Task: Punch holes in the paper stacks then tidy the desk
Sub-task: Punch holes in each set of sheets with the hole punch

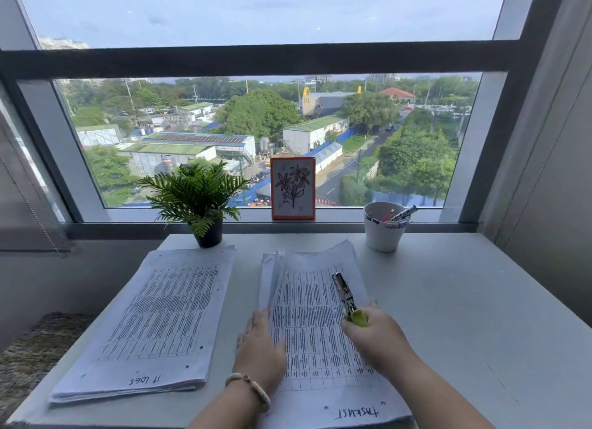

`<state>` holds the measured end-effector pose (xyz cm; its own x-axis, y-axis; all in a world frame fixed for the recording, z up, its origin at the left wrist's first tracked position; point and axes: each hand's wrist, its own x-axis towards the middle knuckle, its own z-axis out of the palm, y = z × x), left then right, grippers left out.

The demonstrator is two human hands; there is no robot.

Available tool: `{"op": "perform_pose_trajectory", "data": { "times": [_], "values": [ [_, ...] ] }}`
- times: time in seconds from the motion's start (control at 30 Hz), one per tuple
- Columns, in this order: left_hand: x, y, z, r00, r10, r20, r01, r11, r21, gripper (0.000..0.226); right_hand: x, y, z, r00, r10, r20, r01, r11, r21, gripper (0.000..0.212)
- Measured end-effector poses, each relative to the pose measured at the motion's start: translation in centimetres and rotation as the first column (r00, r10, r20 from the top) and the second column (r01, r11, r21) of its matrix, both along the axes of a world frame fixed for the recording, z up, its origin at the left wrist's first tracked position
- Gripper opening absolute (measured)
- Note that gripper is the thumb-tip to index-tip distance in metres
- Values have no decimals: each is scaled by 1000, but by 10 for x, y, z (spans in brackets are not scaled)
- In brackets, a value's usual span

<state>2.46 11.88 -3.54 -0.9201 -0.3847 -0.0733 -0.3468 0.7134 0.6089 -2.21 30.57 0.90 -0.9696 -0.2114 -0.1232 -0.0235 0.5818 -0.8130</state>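
Two stacks of printed table sheets lie on the white desk (464, 316). The left stack (160, 319) has punched holes along its right and bottom edges and handwriting at the bottom. The right stack (320, 326) is under both my hands, with its top sheets fanned out at the far end. My left hand (261, 345) rests on the right stack's left edge. My right hand (371, 335) grips the green handles of a single-hole punch (344, 292), whose metal head points away over the top sheet.
A small potted fern (197, 198) stands at the desk's back left. A framed flower drawing (293, 188) leans on the window sill. A white cup (384, 227) with pens sits at the back right. The desk's left edge drops off beside the left stack.
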Motion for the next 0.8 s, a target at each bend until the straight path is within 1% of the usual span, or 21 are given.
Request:
{"op": "perform_pose_trajectory", "data": {
  "times": [0.1,0.17,0.3,0.5,0.57,0.7,0.8],
  "values": [
    [0,-1,-2,1000,-10,-3,10,1000,-6,70,-8,1,-3,998,-21,65,24,999,-38,34],
    [0,-2,-4,1000,-22,-21,22,1000,1,72,-10,2,-2,993,-10,119,18,998,-64,29],
    [1,-4,-5,998,-27,-50,28,1000,12,75,-13,2,1,988,-19,155,31,997,-74,21],
    [3,-4,-5,993,-11,-115,16,999,47,76,-13,-1,0,994,-52,100,55,998,-37,29],
    [4,-4,-5,994,9,-105,-3,998,58,77,-11,-2,0,997,-54,59,53,999,5,33],
    [5,-3,-5,993,17,-120,-9,998,67,79,-6,-7,0,999,3,-39,1,994,109,38],
    [6,-3,-3,994,6,-110,0,998,56,79,-6,-7,1,999,8,-41,-2,990,142,37]
  ]
}}
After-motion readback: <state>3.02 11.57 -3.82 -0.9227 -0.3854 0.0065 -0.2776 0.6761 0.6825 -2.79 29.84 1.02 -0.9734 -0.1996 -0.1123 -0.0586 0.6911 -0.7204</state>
